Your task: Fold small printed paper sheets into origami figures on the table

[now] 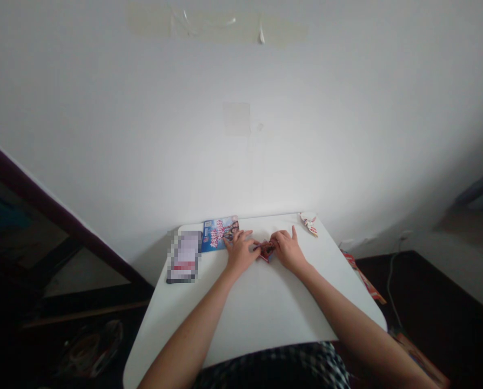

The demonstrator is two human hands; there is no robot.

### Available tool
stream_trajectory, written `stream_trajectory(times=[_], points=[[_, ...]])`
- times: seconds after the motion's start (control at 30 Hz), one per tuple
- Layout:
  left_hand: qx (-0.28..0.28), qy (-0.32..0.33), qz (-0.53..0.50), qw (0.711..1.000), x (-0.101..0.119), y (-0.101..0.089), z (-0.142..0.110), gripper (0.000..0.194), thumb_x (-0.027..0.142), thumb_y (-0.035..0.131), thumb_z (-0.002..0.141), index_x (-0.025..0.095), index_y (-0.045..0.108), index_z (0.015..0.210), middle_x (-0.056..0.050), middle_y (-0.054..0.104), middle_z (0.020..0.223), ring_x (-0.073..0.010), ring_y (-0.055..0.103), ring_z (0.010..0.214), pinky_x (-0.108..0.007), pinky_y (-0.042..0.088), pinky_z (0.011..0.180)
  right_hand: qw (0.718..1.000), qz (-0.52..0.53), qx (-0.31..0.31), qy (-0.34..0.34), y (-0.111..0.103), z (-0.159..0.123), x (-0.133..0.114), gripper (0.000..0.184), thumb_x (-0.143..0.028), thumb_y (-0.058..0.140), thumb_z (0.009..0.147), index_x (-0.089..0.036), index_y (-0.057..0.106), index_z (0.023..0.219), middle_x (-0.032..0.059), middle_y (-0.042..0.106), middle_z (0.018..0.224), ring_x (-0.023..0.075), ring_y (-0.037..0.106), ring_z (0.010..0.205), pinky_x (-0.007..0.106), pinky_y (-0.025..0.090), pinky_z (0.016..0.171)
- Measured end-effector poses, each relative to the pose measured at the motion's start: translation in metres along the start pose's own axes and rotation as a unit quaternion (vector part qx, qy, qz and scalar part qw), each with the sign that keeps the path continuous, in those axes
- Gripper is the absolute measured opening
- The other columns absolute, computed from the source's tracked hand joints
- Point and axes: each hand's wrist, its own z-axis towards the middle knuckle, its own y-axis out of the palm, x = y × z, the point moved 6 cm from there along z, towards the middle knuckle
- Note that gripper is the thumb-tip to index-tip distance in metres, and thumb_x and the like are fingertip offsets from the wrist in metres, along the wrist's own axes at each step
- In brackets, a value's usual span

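Observation:
A small, shiny dark-red wrapper (pixel 266 250), creased and folded, lies between my hands just above or on the white table (pixel 266 313). My left hand (pixel 241 250) pinches its left end between thumb and forefinger, while the other fingers spread over the edge of a blue printed booklet (pixel 215 237). On the opposite side, my right hand (pixel 289 249) has its fingers curled closed on the wrapper's right end, one finger sticking up. The fingers partly cover the wrapper, and whatever is inside it cannot be made out.
A phone (pixel 185 256), its screen blurred, lies left of the booklet. A crumpled white and red wrapper (pixel 308 222) sits at the table's back right corner. The wall (pixel 241 173) stands right behind the table. Red printed papers (pixel 365 278) lie beyond the right edge, near a cable (pixel 393 308).

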Motion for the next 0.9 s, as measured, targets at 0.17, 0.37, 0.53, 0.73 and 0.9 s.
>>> stream_trajectory(times=[0.17,0.37,0.53,0.73,0.9], points=[[0.025,-0.011,0.001,1.0,-0.002,-0.001,0.001,0.01,0.032,0.07,0.086,0.031,0.079,0.086,0.0,0.064,0.145,-0.0336,0.044,0.143,-0.081,0.008,0.118,0.999,0.039,-0.004,-0.013,-0.002,-0.001,-0.001,0.024,-0.024,0.039,0.105,-0.023,0.061,0.113,0.0052,0.073,0.109,0.0222,0.06,0.117,0.067,0.005,0.125],[0.039,-0.025,-0.001,0.999,-0.002,-0.003,0.001,0.011,0.031,0.069,0.088,0.027,0.078,0.084,-0.002,0.064,0.145,-0.0335,0.044,0.143,-0.079,0.009,0.119,0.998,0.064,-0.008,-0.016,-0.007,-0.001,0.008,0.022,-0.029,0.051,0.102,-0.027,0.067,0.117,0.0048,0.075,0.108,0.0228,0.061,0.118,0.069,0.002,0.123],[0.047,-0.019,0.015,0.999,-0.001,-0.005,0.001,0.012,0.032,0.068,0.089,0.027,0.078,0.083,-0.003,0.065,0.143,-0.033,0.044,0.142,-0.077,0.014,0.118,0.997,0.074,-0.011,-0.017,0.0,0.0,0.01,0.021,-0.03,0.062,0.096,-0.028,0.07,0.116,0.0041,0.076,0.103,0.0236,0.063,0.115,0.071,0.003,0.122],[0.061,-0.013,0.027,0.998,-0.001,-0.004,0.001,0.013,0.034,0.07,0.088,0.027,0.077,0.08,-0.002,0.066,0.142,-0.033,0.046,0.141,-0.077,0.017,0.118,0.995,0.086,0.005,0.041,0.009,0.003,0.014,0.016,-0.028,0.063,0.094,-0.026,0.073,0.106,0.0046,0.075,0.105,0.0225,0.063,0.111,0.071,0.007,0.122],[0.065,-0.019,0.043,0.997,0.001,0.001,0.001,0.012,0.035,0.068,0.088,0.027,0.076,0.084,-0.004,0.064,0.143,-0.0336,0.045,0.141,-0.079,0.017,0.117,0.992,0.074,0.023,0.101,0.005,0.003,0.01,0.021,-0.021,0.06,0.091,-0.027,0.074,0.106,0.0042,0.076,0.103,0.0237,0.061,0.115,0.074,0.0,0.12]])
